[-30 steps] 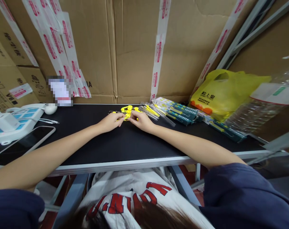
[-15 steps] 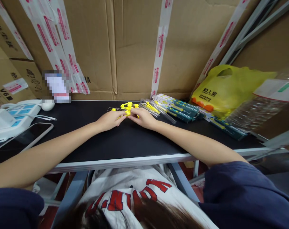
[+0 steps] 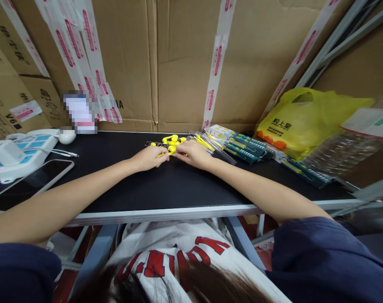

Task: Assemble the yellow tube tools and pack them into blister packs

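Little is changing between the frames: the left hand (image 3: 148, 158) and the right hand (image 3: 194, 153) are keeping their fingertips together on the small yellow pieces (image 3: 171, 144), with only slight finger shifts too fine to make out. The view itself is drifting a little, so the whole black table (image 3: 166, 189) is sitting slightly differently in frame.

Matt black surface, glossy plastic, rough cardboard

The surface (image 3: 178, 185) looks matt and smooth with a metal edge; the small yellow clips (image 3: 172, 143) are glossy plastic, the packets (image 3: 242, 147) beside them shiny clear film, the yellow bag (image 3: 305, 118) thin crinkled plastic, and the boxes (image 3: 178, 63) behind dull, taped cardboard.
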Tool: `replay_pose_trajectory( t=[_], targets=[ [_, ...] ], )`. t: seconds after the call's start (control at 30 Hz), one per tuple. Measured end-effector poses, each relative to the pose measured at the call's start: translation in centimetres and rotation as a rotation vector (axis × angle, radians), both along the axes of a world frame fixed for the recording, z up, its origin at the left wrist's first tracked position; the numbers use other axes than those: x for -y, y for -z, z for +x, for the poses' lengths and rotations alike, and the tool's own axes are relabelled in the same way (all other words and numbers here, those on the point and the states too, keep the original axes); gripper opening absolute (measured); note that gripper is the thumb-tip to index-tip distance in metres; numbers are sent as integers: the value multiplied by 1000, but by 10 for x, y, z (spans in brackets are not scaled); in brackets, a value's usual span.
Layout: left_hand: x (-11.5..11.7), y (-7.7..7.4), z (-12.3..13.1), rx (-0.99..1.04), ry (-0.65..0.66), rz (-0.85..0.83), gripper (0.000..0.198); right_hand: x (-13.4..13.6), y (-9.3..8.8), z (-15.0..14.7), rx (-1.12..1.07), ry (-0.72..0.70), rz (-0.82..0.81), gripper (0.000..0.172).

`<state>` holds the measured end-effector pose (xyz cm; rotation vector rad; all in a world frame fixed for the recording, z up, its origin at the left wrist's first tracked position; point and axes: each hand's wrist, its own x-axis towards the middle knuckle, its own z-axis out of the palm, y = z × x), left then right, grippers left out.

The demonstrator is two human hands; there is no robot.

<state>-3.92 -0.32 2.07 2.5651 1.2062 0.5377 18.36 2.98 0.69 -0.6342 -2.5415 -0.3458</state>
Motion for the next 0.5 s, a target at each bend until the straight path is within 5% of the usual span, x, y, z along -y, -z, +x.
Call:
replay_pose_trajectory(
  t=[0.23, 0.5],
  targets=[
    [-2, 1, 2, -121, 14, 114, 30, 4, 2, -3, 59, 22, 73, 33],
    [-4, 4, 1, -257, -9, 192, 32, 8, 8, -9, 29, 66, -33, 27]
  ],
)
